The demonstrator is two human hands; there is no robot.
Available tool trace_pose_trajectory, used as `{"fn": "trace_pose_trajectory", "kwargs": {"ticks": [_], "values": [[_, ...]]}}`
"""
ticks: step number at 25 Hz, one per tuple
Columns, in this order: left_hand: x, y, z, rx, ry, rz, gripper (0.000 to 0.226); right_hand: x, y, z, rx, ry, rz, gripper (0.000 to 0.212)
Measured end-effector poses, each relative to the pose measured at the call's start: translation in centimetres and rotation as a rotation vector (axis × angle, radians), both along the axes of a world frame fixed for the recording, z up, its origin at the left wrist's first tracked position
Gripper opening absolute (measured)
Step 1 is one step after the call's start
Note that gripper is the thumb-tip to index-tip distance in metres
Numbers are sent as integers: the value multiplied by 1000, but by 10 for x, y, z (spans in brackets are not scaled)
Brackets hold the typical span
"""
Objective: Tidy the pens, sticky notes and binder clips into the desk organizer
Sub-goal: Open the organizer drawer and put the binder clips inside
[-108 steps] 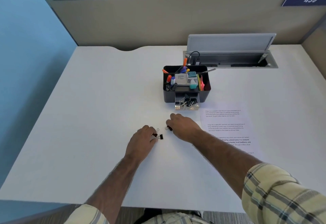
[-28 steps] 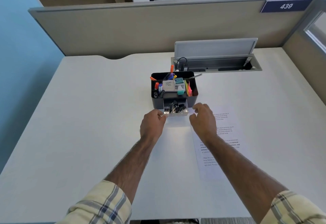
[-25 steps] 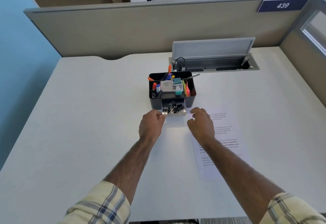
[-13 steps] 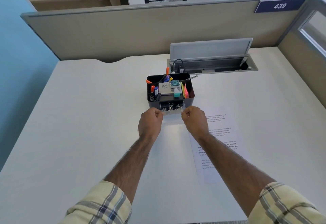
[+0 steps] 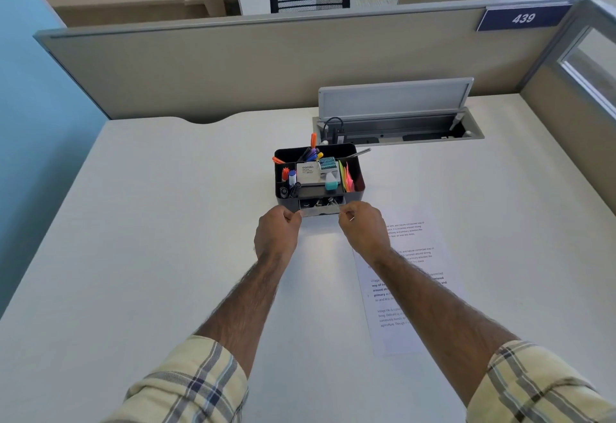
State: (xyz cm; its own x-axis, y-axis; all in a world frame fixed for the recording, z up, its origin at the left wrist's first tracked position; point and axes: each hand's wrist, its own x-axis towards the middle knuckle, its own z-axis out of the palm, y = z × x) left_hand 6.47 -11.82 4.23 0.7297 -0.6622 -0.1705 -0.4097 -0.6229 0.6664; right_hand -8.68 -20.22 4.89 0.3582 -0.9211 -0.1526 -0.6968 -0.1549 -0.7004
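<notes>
The grip of the left hand (image 5: pixel 278 232) is closed small, fingers curled in, pinching the left front corner of the little clear drawer (image 5: pixel 320 211). The right hand (image 5: pixel 363 229) does the same at the right front corner. A bit of metal glints at the right hand's fingers; whether it is a ring or a clip cannot be told.

The drawer stands partly out of the front of the black organizer (image 5: pixel 358 186), with a heap of binder clips (image 5: pixel 321 202) inside it. It looks like thin, light plastic, smooth and a little slippery. The two corners are therefore the sensible places to hold it, since an even push from both sides should keep it from skewing and jamming in its slot. The clips are small, hard and loose, so they will probably rattle and shift, and one riding high could catch on the opening.

Above the drawer, the pens (image 5: pixel 311 154) stand in the back compartment and the sticky notes (image 5: pixel 346 177) are tucked upright on the right side, beside a small box (image 5: pixel 308 172). The organizer itself seems light enough to slide back on the smooth desk (image 5: pixel 150 222) under a hard shove. A printed sheet (image 5: pixel 410 256) lies under the right forearm.
</notes>
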Motion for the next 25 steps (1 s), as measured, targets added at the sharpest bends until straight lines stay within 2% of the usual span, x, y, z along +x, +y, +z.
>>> {"fn": "trace_pose_trajectory", "kwargs": {"ticks": [12,15,18,21,22,25], "values": [[4,-12,-2,69,0,57,39,3,-9,4,-4,16,23,20],[4,-13,-2,80,0,93,42,-5,-13,1,-20,58,-117,15],[5,-12,-1,65,9,153,53,-14,-20,-2,-33,59,-289,29],[8,-12,-5,59,19,159,79,-13,-27,-6,75,-44,-259,69],[9,-12,-7,55,16,145,82,-12,-28,-7,102,-58,-238,77],[10,-14,-11,10,4,107,70,-7,-31,-6,107,-72,-212,71]]}}
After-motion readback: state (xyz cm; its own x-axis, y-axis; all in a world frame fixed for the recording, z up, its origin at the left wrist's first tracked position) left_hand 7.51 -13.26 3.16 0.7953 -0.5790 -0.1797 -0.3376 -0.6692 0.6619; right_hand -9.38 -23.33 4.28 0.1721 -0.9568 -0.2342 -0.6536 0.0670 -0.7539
